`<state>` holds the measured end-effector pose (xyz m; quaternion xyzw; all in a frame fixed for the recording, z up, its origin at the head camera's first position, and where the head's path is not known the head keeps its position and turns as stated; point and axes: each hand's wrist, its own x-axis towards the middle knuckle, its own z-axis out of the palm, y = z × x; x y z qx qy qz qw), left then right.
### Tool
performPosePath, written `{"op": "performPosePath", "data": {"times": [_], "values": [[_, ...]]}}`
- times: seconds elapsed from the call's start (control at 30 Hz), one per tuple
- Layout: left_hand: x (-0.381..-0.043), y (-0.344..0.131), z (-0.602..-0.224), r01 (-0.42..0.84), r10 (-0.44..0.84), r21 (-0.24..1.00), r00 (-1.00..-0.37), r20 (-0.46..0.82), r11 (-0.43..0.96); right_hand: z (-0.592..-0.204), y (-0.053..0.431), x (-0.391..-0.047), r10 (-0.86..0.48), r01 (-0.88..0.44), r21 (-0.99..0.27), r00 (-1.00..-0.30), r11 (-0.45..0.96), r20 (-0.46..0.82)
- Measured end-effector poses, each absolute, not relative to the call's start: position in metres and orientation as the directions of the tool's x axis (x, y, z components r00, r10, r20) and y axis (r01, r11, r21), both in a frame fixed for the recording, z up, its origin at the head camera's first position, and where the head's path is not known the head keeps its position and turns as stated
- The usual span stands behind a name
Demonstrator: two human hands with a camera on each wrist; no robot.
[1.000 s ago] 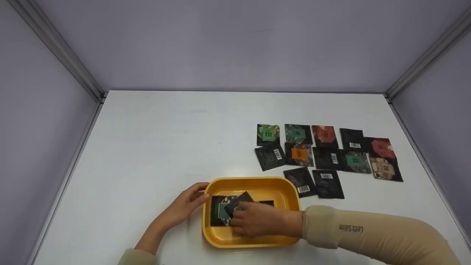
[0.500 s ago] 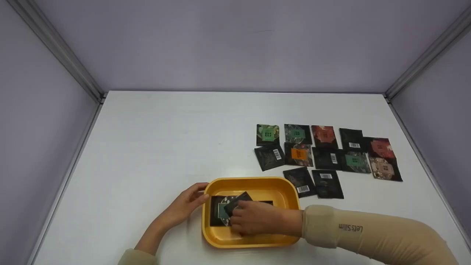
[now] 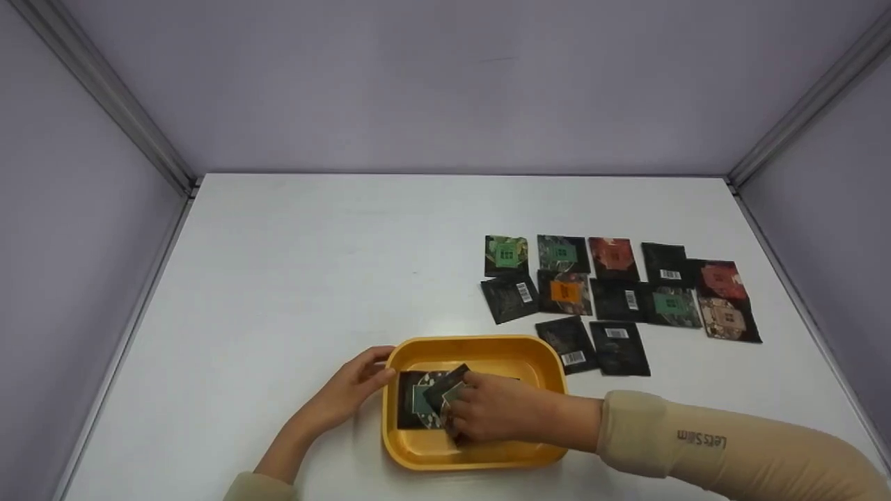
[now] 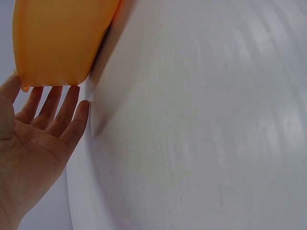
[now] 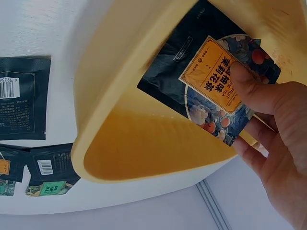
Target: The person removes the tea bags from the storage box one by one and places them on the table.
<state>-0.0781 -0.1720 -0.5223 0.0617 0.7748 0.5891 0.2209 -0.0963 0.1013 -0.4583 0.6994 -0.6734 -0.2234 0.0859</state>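
Observation:
A yellow plastic tray point(image 3: 487, 458) stands near the front of the table. At its left end my left hand point(image 3: 348, 390) rests its thumb at the rim; in the left wrist view its extended fingers point(image 4: 49, 103) reach the outer wall. Inside the tray, my right hand point(image 3: 491, 410) pinches a black tea sachet point(image 5: 192, 50) with an orange label between thumb and fingers. Left of that hand lies a tea sachet with a teal label point(image 3: 409, 410). A tilted dark sachet point(image 3: 440, 388) overlaps it, partly covered by the right fingers.
Several more tea sachets lie in rough rows on the right of the white table point(image 3: 292, 278), some showing barcodes. Two barcode-side-up sachets, one point(image 3: 567, 342) right by the tray's rim and another point(image 3: 619, 348), are nearest. Grey walls point(image 3: 445, 90) enclose the table.
My right hand and forearm have shifted slightly right, and the right fingers now lift a sachet inside the tray. The left hand, tray and sachets on the table stay put.

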Motion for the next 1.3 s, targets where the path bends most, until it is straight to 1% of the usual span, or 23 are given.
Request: {"op": "performPosePath", "data": {"times": [0.1, 0.2, 0.5, 0.77, 0.83, 1.03, 1.3], "values": [[-0.078, -0.172, -0.522, -0.159, 0.362, 0.943, -0.895, -0.263, 0.292, -0.450, 0.107, -0.095, -0.980, -0.887, 0.455, -0.018, -0.076, -0.199], [-0.078, -0.173, -0.523, -0.148, 0.373, 0.948, -0.894, -0.250, 0.281, -0.444, 0.114, -0.094, -0.985, -0.889, 0.454, -0.025, -0.055, -0.168], [-0.078, -0.173, -0.523, -0.143, 0.385, 0.954, -0.891, -0.240, 0.265, -0.431, 0.138, -0.094, -0.998, -0.946, 0.322, -0.053, 0.044, -0.019], [-0.079, -0.173, -0.524, -0.141, 0.376, 0.949, -0.894, -0.244, 0.281, -0.422, 0.164, -0.091, -0.989, -0.956, 0.272, -0.081, 0.113, 0.126], [-0.079, -0.173, -0.524, -0.138, 0.376, 0.949, -0.894, -0.241, 0.282, -0.418, 0.172, -0.091, -0.981, -0.957, 0.250, -0.106, 0.145, 0.160], [-0.078, -0.173, -0.523, -0.147, 0.369, 0.944, -0.894, -0.254, 0.295, -0.412, 0.198, -0.091, -0.941, -0.948, 0.177, -0.215, 0.266, 0.260], [-0.078, -0.172, -0.524, -0.156, 0.356, 0.936, -0.895, -0.270, 0.317, -0.416, 0.228, -0.091, -0.844, -0.889, 0.126, -0.361, 0.440, 0.397]]}}
